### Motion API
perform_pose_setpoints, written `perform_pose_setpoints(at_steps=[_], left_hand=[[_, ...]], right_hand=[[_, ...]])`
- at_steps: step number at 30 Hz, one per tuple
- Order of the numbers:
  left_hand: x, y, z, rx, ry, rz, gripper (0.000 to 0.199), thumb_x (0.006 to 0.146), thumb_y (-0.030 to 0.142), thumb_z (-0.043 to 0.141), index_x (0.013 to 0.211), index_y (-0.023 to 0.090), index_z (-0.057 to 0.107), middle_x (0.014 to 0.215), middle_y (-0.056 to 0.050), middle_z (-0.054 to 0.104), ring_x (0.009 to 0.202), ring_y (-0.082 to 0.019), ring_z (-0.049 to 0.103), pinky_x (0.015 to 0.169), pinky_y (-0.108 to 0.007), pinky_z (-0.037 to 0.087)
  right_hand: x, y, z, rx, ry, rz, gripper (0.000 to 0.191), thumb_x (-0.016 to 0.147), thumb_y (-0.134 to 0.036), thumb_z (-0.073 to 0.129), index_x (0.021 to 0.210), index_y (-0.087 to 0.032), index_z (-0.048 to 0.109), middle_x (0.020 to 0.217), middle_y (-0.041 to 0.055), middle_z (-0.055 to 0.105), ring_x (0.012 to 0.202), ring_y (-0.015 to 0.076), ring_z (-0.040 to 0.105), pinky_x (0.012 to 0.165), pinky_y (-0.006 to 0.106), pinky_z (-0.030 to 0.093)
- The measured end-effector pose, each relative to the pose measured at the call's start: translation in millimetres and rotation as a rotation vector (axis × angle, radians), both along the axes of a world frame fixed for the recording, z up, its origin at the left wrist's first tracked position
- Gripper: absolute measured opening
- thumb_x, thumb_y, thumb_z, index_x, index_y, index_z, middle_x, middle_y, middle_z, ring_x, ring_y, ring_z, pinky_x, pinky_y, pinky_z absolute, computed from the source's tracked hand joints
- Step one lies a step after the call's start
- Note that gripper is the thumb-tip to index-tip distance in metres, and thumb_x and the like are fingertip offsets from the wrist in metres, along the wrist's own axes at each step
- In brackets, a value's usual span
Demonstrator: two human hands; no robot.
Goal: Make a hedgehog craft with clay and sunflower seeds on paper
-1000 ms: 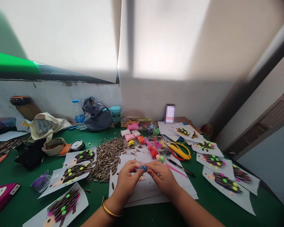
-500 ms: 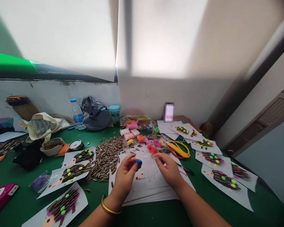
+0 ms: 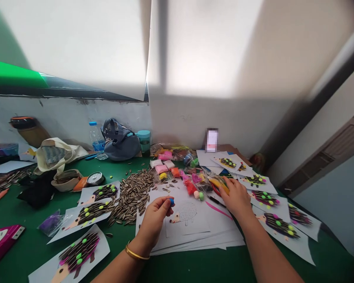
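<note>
My left hand [image 3: 157,214] pinches a small lump of blue clay [image 3: 171,202] above the left part of a white sheet. On that sheet is a drawn hedgehog [image 3: 184,214] with a coloured face. Over at the right, my right hand [image 3: 236,196] rests with its fingers on yellow-handled scissors [image 3: 219,184]; its fingertips partly cover the handles. Beside them lie a black pen [image 3: 216,201], a pink strip [image 3: 218,210], and a pale and a green clay ball [image 3: 201,196]. Bags of coloured clay [image 3: 191,185] sit behind the sheet.
Sunflower seeds [image 3: 135,192] are heaped left of the sheet. Finished hedgehog pictures lie at left [image 3: 102,251] and right [image 3: 303,245]. Along the wall stand a water bottle [image 3: 96,139], a blue bag [image 3: 120,145], a teal-lidded jar [image 3: 144,141] and a phone [image 3: 211,140].
My right hand has moved right, from above the drawing onto the scissors, uncovering the pen and clay balls. My left hand stays near the same spot with the blue clay.
</note>
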State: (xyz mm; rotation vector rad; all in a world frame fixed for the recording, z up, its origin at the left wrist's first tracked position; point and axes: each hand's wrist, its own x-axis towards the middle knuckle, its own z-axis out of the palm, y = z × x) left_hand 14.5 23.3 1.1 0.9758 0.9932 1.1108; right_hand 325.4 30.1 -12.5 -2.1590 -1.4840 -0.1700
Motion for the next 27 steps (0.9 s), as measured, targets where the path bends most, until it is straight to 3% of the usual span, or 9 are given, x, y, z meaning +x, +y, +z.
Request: perform_pose_setpoints(at_steps=[4, 7, 11, 15, 17, 20, 22, 27], left_hand=[[1, -2, 3.0, -0.043, -0.033, -0.014, 0.046, 0.065, 0.055, 0.079, 0.081, 0.013, 0.073, 0.072, -0.004, 0.067, 0.059, -0.009, 0.054, 0.057, -0.021, 0.042], [2, -3, 6.5, -0.065, -0.063, -0.001, 0.045, 0.063, 0.050, 0.083, 0.090, 0.015, 0.074, 0.079, -0.004, 0.070, 0.066, -0.011, 0.059, 0.065, -0.023, 0.046], [3, -3, 8.2, -0.085, -0.086, -0.015, 0.053, 0.059, 0.041, 0.087, 0.105, 0.019, 0.072, 0.095, -0.006, 0.071, 0.080, -0.015, 0.064, 0.077, -0.027, 0.049], [3, -5, 8.2, -0.041, 0.020, -0.121, 0.043, 0.068, 0.045, 0.082, 0.098, 0.015, 0.074, 0.080, -0.005, 0.070, 0.070, -0.014, 0.060, 0.068, -0.026, 0.046], [3, -7, 9.5, -0.002, 0.087, -0.211, 0.040, 0.072, 0.048, 0.077, 0.092, 0.014, 0.074, 0.073, -0.005, 0.069, 0.068, -0.014, 0.058, 0.066, -0.025, 0.045], [5, -10, 11.8, 0.039, 0.150, -0.289, 0.040, 0.076, 0.051, 0.072, 0.087, 0.013, 0.073, 0.071, -0.005, 0.068, 0.068, -0.014, 0.057, 0.066, -0.025, 0.043], [6, -12, 12.3, 0.042, 0.164, -0.320, 0.042, 0.080, 0.054, 0.067, 0.084, 0.013, 0.071, 0.070, -0.005, 0.067, 0.067, -0.014, 0.057, 0.065, -0.025, 0.043], [8, -14, 11.2, 0.011, 0.085, -0.346, 0.040, 0.081, 0.056, 0.065, 0.085, 0.015, 0.064, 0.069, -0.002, 0.065, 0.063, -0.013, 0.058, 0.060, -0.024, 0.040]], right_hand=[[-20, -4, 6.3, 0.193, -0.024, 0.097, 0.041, 0.091, -0.041, 0.049, 0.124, -0.022, 0.063, 0.133, 0.0127, 0.054, 0.121, 0.0369, 0.046, 0.096, 0.054, 0.041], [-46, -9, 11.6, 0.311, 0.034, 0.383, 0.033, 0.092, -0.034, 0.050, 0.118, -0.021, 0.065, 0.123, 0.0113, 0.059, 0.114, 0.0300, 0.052, 0.099, 0.049, 0.042], [-86, -22, 17.1, 0.296, 0.155, 0.642, 0.028, 0.094, -0.027, 0.051, 0.117, -0.024, 0.066, 0.113, 0.0093, 0.063, 0.107, 0.0261, 0.055, 0.093, 0.043, 0.046], [-116, -34, 22.6, 0.282, 0.305, 0.855, 0.031, 0.091, -0.032, 0.061, 0.122, -0.025, 0.062, 0.105, 0.0073, 0.065, 0.100, 0.0234, 0.058, 0.089, 0.039, 0.047], [-125, -37, 24.8, 0.269, 0.379, 0.912, 0.031, 0.090, -0.035, 0.064, 0.119, -0.026, 0.064, 0.096, 0.0054, 0.066, 0.093, 0.0218, 0.059, 0.087, 0.038, 0.047], [-131, -38, 26.1, 0.271, 0.446, 0.924, 0.015, 0.091, -0.035, 0.063, 0.099, -0.025, 0.070, 0.084, 0.0030, 0.065, 0.084, 0.0194, 0.059, 0.080, 0.035, 0.046], [-132, -38, 25.6, 0.293, 0.466, 0.918, 0.014, 0.092, -0.034, 0.063, 0.089, -0.023, 0.071, 0.078, 0.0023, 0.064, 0.079, 0.0184, 0.057, 0.077, 0.034, 0.044], [-131, -40, 21.5, 0.305, 0.491, 0.918, 0.014, 0.092, -0.034, 0.061, 0.094, -0.023, 0.070, 0.083, 0.0032, 0.064, 0.082, 0.0187, 0.057, 0.077, 0.034, 0.045]])
